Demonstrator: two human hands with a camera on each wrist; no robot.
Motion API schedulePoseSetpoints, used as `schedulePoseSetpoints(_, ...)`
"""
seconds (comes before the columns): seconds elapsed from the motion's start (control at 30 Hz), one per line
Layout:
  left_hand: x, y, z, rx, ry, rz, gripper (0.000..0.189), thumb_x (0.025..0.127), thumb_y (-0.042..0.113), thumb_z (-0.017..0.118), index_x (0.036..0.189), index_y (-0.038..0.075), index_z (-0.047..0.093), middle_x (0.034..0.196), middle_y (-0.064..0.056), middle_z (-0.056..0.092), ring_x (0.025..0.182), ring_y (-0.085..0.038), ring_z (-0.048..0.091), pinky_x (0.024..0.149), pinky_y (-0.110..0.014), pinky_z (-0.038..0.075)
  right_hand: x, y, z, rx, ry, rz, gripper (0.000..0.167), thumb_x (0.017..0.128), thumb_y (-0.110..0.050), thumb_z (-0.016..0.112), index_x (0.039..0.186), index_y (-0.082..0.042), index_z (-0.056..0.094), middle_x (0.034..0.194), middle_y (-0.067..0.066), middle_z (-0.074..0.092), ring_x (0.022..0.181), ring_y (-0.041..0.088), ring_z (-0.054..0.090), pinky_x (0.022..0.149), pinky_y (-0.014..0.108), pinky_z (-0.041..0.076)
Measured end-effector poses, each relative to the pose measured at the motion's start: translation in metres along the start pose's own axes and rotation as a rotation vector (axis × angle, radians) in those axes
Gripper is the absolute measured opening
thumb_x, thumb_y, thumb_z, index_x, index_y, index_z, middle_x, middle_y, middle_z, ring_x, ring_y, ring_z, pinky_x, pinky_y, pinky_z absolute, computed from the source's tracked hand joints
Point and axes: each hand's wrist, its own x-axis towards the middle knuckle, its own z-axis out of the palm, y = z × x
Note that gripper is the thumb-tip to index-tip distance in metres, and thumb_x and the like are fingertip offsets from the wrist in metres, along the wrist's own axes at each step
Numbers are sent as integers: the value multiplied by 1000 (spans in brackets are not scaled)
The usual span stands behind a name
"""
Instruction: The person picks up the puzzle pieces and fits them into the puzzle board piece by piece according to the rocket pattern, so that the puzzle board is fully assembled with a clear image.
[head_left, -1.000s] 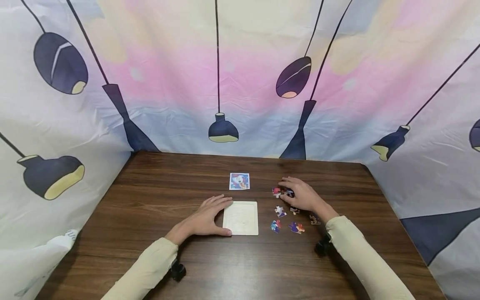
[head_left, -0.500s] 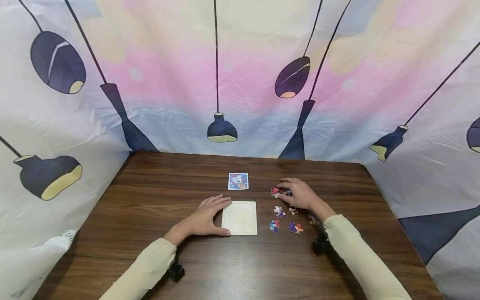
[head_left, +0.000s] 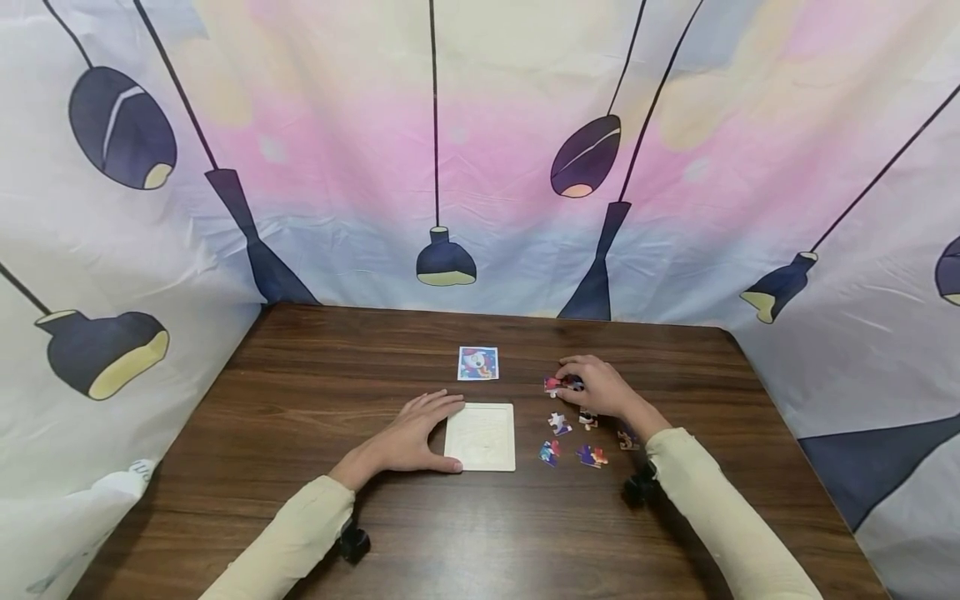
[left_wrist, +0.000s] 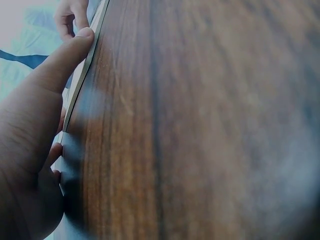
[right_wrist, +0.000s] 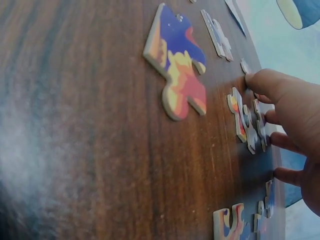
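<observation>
My left hand (head_left: pixel 408 433) rests along the left side of a pale wooden puzzle tray (head_left: pixel 511 442). Its fingers lie at the far corner and the thumb at the near one. In the left wrist view, the thumb tip presses on the tray's edge (left_wrist: pixel 82 80). Over on the right, my right hand (head_left: pixel 606 392) pinches a pink-red jigsaw piece (head_left: pixel 551 384) between thumb and index finger, low over the table. A darker piece (head_left: pixel 576 384) shows partly under that hand. The right wrist view has the other fingers spread at the tabletop, beside loose pieces (right_wrist: pixel 236 112).
A small picture card (head_left: pixel 478 363) lies beyond the tray. Between tray and right forearm are several loose pieces: a white one (head_left: pixel 558 423), a blue-red one (head_left: pixel 550 452), a purple-orange one (head_left: pixel 593 456) and a brown one (head_left: pixel 628 439). Printed cloth hangs around the brown table (head_left: pixel 322 350).
The right thumb and index finger have drawn slightly closer around the pink-red piece. My left hand and the tray stay in place.
</observation>
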Motion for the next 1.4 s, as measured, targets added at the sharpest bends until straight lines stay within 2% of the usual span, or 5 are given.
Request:
schedulePoseSetpoints(0.4, -1, 0, 0, -9, 2, 0, 104, 78, 69, 76, 158, 13, 40, 163, -4, 37, 155, -34, 23, 122, -63, 15, 1, -3, -3, 29, 70, -36, 32, 98, -32, 71, 119, -8, 73, 121, 10, 71, 113, 29, 66, 95, 50, 54)
schedulePoseSetpoints(0.6, -1, -1, -1, 0, -3, -8, 105, 78, 70, 76, 159, 14, 39, 164, -3, 36, 155, -33, 22, 122, -63, 15, 1, -9, -7, 64, 107, -31, 34, 99, -33, 70, 122, -8, 73, 121, 9, 72, 115, 30, 66, 97, 51, 54)
schedulePoseSetpoints(0.8, -1, -1, 0, 3, -8, -2, 105, 78, 70, 76, 159, 14, 39, 164, -4, 36, 155, -33, 23, 122, -63, 15, -2, -20, -9, 88, 166, -68, 31, 97, -29, 73, 120, -10, 74, 120, 8, 73, 113, 28, 67, 95, 50, 55)
schedulePoseSetpoints(1.13, -1, 0, -2, 4, -15, -1, 104, 79, 69, 76, 159, 14, 39, 164, -4, 36, 155, -33, 23, 123, -63, 14, -2, -49, -9, 73, 211, -161, 30, 95, -29, 74, 120, -12, 75, 118, 5, 73, 104, 22, 69, 80, 40, 59)
schedulePoseSetpoints(1.4, -1, 0, -2, 3, -19, -13, 103, 79, 69, 76, 159, 15, 39, 164, -4, 36, 155, -33, 22, 123, -62, 14, -3, -72, -5, 65, 187, -175, 30, 95, -34, 74, 117, -13, 75, 116, 3, 73, 112, 20, 67, 93, 43, 57)
